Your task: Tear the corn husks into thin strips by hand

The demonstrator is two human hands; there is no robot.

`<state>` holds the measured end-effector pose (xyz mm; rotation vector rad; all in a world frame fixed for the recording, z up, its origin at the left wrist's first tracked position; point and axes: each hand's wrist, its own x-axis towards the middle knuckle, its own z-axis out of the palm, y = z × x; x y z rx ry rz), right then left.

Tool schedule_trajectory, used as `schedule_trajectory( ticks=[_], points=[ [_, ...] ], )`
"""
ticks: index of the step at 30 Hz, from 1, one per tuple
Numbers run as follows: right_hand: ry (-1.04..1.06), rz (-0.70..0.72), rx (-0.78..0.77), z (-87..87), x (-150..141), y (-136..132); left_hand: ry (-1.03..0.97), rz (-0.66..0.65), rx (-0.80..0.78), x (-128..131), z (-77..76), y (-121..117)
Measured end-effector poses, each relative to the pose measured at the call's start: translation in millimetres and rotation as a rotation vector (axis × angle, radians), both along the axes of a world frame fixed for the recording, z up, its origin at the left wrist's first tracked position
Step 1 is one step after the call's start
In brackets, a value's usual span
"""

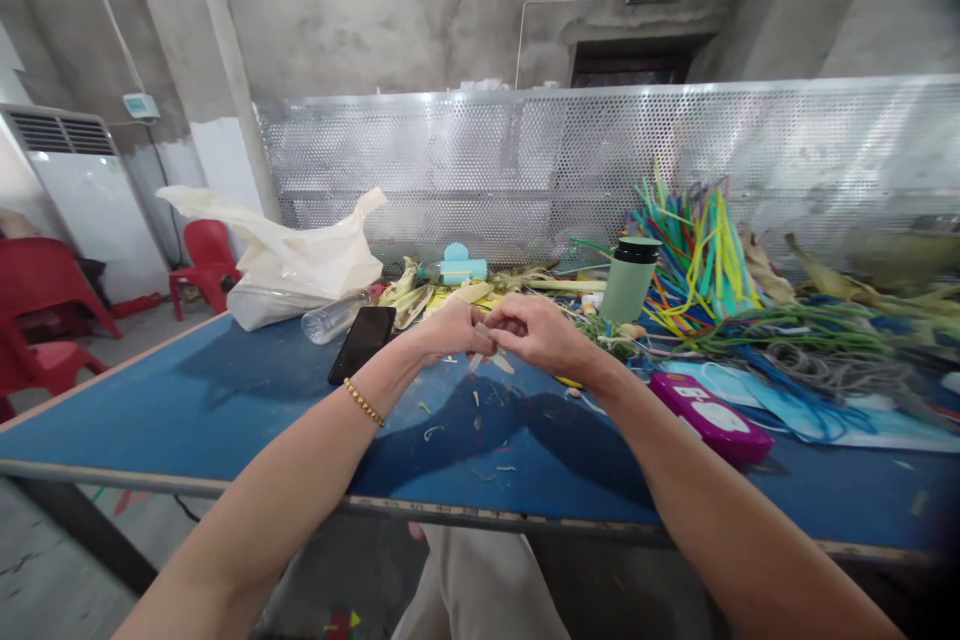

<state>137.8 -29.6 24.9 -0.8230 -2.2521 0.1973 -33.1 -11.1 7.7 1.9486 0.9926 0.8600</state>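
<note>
My left hand (pixel 454 328) and my right hand (pixel 541 332) meet above the middle of the blue table (pixel 247 385). Both are closed, thumbs and fingers pinched on a small piece made of pale flat strips (pixel 501 361) that look like corn husk. The strip ends poke out below my fingertips; the rest is hidden by the fingers. A gold bead bracelet (pixel 364 403) is on my left wrist. Small pale scraps (pixel 433 433) lie on the tabletop below my hands. Beside my left hand lies a black phone (pixel 363 344).
At left, a cream plastic bag (pixel 300 265) stands near a clear bottle (pixel 334 318). To the right are a green tumbler (pixel 631 282), a purple box (pixel 711 417), bright coloured strips (pixel 701 255) and coiled cords (pixel 829 370). A perforated metal panel (pixel 480 170) stands behind the table.
</note>
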Motion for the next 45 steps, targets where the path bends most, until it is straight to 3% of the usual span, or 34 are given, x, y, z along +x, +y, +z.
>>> schedule_trajectory(
  ticks=[4,12,15,17,19,23,26,32,45],
  points=[
    [0.025,0.075,0.107,-4.3,-3.3,5.2,0.035,-0.001,0.007,3.5,-4.4,0.9],
    [0.183,0.163,0.045,-8.4,-8.7,8.9,-0.037,-0.022,-0.054,8.8,-3.0,-7.0],
    [0.286,0.066,-0.025,-0.4,0.6,8.7,-0.138,-0.046,-0.088,7.4,-0.4,-6.6],
    [0.439,-0.123,-0.029,4.7,11.1,11.3,-0.208,-0.037,-0.085,6.2,2.0,-5.9],
    [0.455,-0.253,-0.134,6.5,20.6,15.5,-0.26,-0.004,-0.073,5.3,4.3,-5.2],
    [0.353,-0.155,-0.431,0.4,24.5,21.1,-0.288,0.056,-0.047,4.4,5.7,-4.0],
    [0.324,-0.04,-0.447,-5.1,19.1,21.5,-0.29,0.0,-0.04,3.8,4.3,-3.3],
    [0.508,0.045,-0.528,-9.0,16.8,23.7,-0.268,-0.031,-0.068,3.1,5.5,-6.3],
    [0.577,-0.067,-0.39,-6.2,4.8,14.1,-0.264,-0.059,-0.073,-0.3,2.0,-0.7]
  ],
)
